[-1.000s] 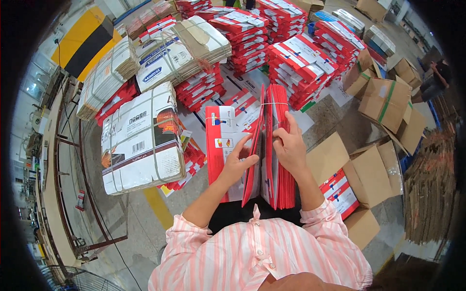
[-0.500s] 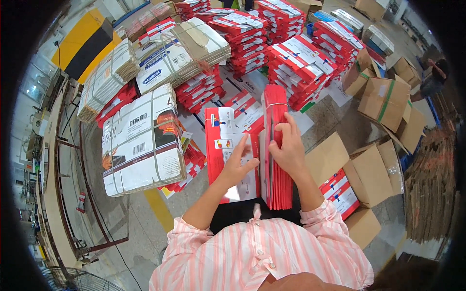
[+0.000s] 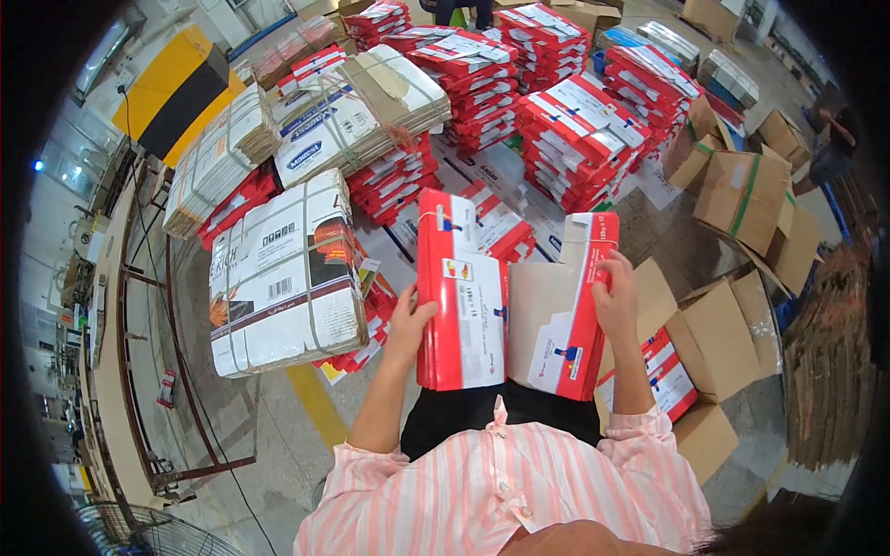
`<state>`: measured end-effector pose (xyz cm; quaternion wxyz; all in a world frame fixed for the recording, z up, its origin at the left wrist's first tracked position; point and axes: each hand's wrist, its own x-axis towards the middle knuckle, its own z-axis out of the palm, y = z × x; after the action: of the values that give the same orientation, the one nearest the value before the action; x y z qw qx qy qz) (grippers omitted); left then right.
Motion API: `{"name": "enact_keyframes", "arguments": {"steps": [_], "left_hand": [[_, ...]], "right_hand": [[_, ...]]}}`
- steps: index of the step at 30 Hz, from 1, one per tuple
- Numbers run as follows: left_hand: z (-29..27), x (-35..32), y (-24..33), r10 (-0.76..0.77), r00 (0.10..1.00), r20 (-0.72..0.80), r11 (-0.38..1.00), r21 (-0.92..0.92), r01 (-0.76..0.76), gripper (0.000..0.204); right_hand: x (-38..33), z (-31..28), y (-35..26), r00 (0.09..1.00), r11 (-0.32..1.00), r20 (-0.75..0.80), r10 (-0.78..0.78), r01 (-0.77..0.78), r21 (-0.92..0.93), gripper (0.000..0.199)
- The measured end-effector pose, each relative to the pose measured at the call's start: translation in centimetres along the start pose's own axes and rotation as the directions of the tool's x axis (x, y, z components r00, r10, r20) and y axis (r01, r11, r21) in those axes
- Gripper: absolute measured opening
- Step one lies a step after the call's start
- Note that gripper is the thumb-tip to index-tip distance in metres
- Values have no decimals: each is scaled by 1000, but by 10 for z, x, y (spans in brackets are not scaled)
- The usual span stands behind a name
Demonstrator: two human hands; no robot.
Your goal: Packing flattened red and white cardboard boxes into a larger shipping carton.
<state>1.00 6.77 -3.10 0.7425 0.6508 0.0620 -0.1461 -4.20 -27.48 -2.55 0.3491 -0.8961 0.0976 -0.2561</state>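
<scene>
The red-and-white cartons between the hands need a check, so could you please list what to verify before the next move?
1. Left hand at left cartons' outer edge: ok, touching.
2. Right hand at right cartons' outer edge: ok, touching.
3. Both sides closed together: not ok, spread like a book.
4. Hands clear of strapped white bundle: ok, apart.
5. Brown box flaps open: ok, cartons visible inside.
6. Carton count: cannot tell, layers hidden.

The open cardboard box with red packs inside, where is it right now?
In the head view, the open cardboard box is right of centre, between your right hand and the stacked brown cardboard at the far right.
</scene>
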Motion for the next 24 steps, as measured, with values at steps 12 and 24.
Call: {"name": "enact_keyframes", "arguments": {"steps": [12, 24], "left_hand": [[85, 6, 16, 152, 938, 313, 986, 14, -165, 72], [85, 13, 16, 200, 924, 327, 956, 139, -257, 82]], "right_hand": [[43, 47, -70, 770, 749, 637, 28, -438, 497, 27], [35, 35, -81, 953, 969, 200, -227, 201, 142, 20]]}}
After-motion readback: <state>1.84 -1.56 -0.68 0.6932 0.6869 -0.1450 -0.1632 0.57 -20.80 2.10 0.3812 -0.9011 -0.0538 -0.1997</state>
